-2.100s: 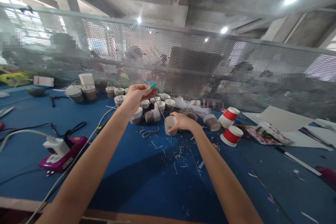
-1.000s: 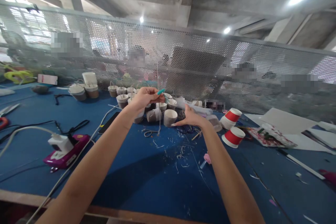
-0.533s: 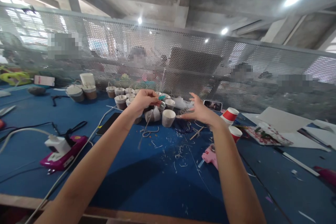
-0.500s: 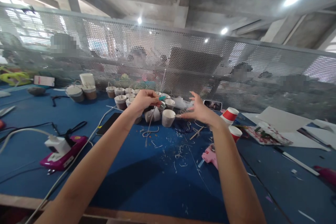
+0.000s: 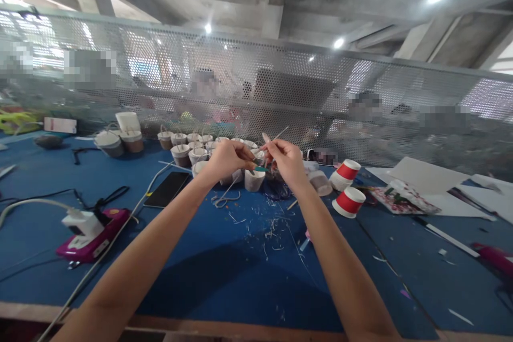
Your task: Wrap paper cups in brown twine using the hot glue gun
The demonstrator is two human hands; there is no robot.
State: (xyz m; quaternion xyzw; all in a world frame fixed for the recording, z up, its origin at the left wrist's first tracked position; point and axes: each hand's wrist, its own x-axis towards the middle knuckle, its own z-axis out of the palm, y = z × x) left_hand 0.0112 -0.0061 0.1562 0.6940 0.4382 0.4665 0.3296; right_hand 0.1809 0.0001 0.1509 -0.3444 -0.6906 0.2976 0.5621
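My left hand [image 5: 230,161] is closed in a pinch on a small teal piece [image 5: 261,169], whose kind I cannot make out. A thin pale cord [image 5: 230,188] hangs below this hand, curling loosely onto the table. Close by on the right, my right hand [image 5: 285,159] is also pinched, with a thin pale strand [image 5: 282,132] sticking out above its fingers; this looks like the cord's end. Just below the hands stands a white cup [image 5: 254,181]. Behind the left hand are several small white-and-brown cups [image 5: 181,155], some with cord handles.
Two red-and-white paper cups [image 5: 348,203] stand upside down at right. My right forearm mostly hides a pink glue gun [image 5: 306,235]. A black phone [image 5: 166,189] and a purple power strip [image 5: 94,240] lie left on the blue table [image 5: 224,278]. A perforated screen [image 5: 296,85] rises behind.
My right hand has moved left and closed from spread fingers to a pinch beside the left hand. The strand's upper end now leans right. The view has shifted slightly.
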